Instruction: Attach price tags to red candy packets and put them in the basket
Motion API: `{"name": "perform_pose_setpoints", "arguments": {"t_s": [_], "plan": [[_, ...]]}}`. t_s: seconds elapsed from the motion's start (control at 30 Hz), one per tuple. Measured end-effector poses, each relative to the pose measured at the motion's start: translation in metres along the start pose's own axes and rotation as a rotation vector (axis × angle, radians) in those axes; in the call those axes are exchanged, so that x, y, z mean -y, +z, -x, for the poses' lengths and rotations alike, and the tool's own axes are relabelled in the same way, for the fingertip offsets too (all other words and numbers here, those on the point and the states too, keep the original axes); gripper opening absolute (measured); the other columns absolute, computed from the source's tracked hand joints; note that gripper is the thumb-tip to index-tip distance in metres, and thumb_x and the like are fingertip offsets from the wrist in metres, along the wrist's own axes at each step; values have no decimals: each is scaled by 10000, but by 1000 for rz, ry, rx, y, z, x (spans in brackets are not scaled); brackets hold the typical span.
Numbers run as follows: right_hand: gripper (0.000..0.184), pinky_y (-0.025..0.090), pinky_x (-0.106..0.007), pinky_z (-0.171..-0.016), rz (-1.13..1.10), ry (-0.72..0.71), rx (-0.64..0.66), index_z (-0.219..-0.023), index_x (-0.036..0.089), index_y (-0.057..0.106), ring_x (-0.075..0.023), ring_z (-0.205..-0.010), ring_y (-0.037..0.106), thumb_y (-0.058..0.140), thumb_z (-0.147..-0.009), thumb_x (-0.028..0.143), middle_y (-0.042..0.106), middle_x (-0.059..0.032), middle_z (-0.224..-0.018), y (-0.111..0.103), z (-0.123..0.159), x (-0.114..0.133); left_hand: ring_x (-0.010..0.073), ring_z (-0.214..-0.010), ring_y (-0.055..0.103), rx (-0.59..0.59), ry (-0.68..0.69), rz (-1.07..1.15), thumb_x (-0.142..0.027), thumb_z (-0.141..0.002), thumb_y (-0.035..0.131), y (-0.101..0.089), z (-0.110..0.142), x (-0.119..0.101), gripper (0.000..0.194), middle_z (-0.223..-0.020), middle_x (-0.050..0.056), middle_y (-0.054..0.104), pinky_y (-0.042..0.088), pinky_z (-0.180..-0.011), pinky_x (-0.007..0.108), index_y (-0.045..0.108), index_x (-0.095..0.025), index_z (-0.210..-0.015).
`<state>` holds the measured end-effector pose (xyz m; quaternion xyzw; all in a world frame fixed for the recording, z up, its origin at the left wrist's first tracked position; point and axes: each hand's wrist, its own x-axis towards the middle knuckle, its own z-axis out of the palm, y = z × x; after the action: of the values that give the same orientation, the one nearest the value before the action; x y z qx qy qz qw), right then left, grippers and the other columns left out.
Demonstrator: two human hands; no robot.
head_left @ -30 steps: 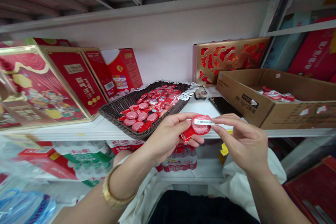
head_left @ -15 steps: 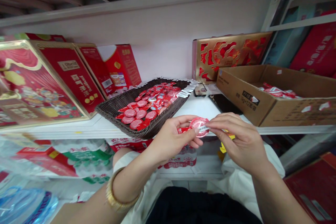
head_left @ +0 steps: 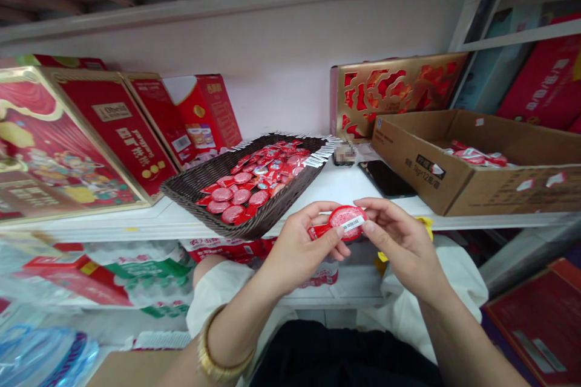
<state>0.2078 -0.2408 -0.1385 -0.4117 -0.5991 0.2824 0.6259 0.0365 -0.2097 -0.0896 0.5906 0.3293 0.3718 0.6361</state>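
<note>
Between my hands is a round red packet [head_left: 341, 214] with a narrow tail, probably a wrapped sweet. A white barcode label [head_left: 354, 224] lies slantwise across its clear face. My left hand [head_left: 297, 248] is closed on the packet's tail side, thumb in front and fingers behind. On the other side, my right hand [head_left: 406, 251] has its thumb at the label's right end and its fingers around the packet's edge. Just beyond stands a dark wicker basket [head_left: 290, 198] of similar red packets [head_left: 242, 196]. White label strips [head_left: 321, 156] hang along its far and right rim.
On the white shelf [head_left: 338, 184], a black phone [head_left: 388, 179] lies beside an open cardboard box [head_left: 490, 190] with red-and-white packets inside. Red and gold gift boxes [head_left: 113, 133] stand left, and a gold box [head_left: 399, 94] behind. Wrapped bottles [head_left: 145, 269] sit below.
My right fingers have shifted from pinching the label's end to spreading around the packet's right side, with the thumb on the label. The label now lies flatter and its barcode shows more fully.
</note>
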Motion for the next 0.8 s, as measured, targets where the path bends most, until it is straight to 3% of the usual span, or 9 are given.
{"name": "perform_pose_setpoints", "arguments": {"t_s": [0.2,0.4,0.8], "plan": [[197,473,-212,-601,-130,61,-26,-990,209,676,-109,-623,572,674,-873,368,638,8,-706,5,-2,-2,111,-543,609,1,-22,55,-333,-749,767,3,2,9,401,-710,29,689,479,-550,228,609,-116,-1046],[186,458,-218,-562,-225,110,-29,-942,199,682,-111,-599,563,672,-872,372,650,1,-713,5,-3,-11,95,-525,596,-17,-16,133,-297,-757,773,4,5,18,382,-671,22,683,467,-543,207,627,-98,-1048],[220,478,-236,-559,-162,112,-85,-914,196,667,-124,-599,568,687,-850,405,622,3,-674,14,2,-15,135,-580,646,-79,-34,183,-347,-703,821,1,5,27,466,-665,37,704,504,-578,237,703,-103,-1082]]}}
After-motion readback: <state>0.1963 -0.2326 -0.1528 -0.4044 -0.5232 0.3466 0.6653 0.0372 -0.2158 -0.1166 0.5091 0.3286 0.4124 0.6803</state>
